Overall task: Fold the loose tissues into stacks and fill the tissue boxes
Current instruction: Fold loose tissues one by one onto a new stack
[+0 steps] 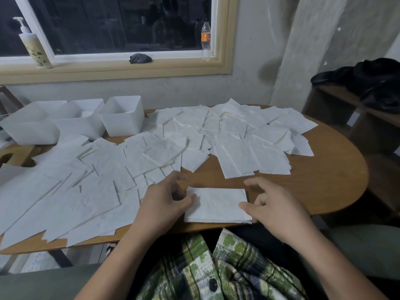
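A small stack of folded white tissues (pixel 216 205) lies at the front edge of the round wooden table (pixel 320 182). My left hand (pixel 166 200) rests at the stack's left side with its thumb on the top sheet. My right hand (pixel 277 206) is at the right side, thumb tip touching the stack's edge and fingers loosely spread above the table. Several loose tissues (pixel 104 167) cover the left and far part of the table in overlapping sheets. Three white open tissue boxes (pixel 123 126) (pixel 80 128) (pixel 30 131) stand in a row at the far left.
On the window sill behind the table are a pump bottle (pixel 35 48), a dark lump (pixel 140 58) and an orange drink bottle (pixel 206 37). A black cloth (pixel 372 83) lies on a wooden shelf at the right. Bare table wood shows at the right front.
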Action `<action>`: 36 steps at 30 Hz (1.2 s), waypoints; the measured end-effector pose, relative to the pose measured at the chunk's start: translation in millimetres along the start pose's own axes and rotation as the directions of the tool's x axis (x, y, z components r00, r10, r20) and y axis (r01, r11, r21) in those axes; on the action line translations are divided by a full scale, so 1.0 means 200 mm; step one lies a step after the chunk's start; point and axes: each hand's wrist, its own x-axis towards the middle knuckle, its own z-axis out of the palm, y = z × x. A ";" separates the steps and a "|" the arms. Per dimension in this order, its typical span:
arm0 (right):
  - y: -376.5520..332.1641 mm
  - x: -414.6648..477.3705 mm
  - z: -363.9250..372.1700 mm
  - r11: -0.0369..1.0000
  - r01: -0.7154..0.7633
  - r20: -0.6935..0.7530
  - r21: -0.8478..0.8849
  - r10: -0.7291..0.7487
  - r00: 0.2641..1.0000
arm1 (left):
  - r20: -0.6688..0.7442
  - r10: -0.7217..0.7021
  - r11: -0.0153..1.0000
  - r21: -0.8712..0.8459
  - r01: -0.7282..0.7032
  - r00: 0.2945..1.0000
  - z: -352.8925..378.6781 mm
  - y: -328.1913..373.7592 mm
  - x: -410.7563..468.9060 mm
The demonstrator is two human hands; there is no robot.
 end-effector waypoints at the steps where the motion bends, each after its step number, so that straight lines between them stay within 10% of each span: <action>1: 0.00 0.01 0.00 1.000 0.003 -0.005 -0.006 -0.004 1.000 | 0.001 0.004 1.000 0.012 -0.004 1.000 0.00 0.00 0.00; 24: 0.02 0.41 0.08 0.850 0.254 0.059 -0.461 -0.256 0.965 | -0.016 0.036 0.999 -0.006 -0.036 0.999 0.00 -0.01 0.01; 36: -0.13 0.22 -0.05 0.853 0.476 0.007 -0.213 -0.486 0.874 | -0.061 -0.007 0.996 -0.092 0.001 0.998 -0.01 0.00 0.01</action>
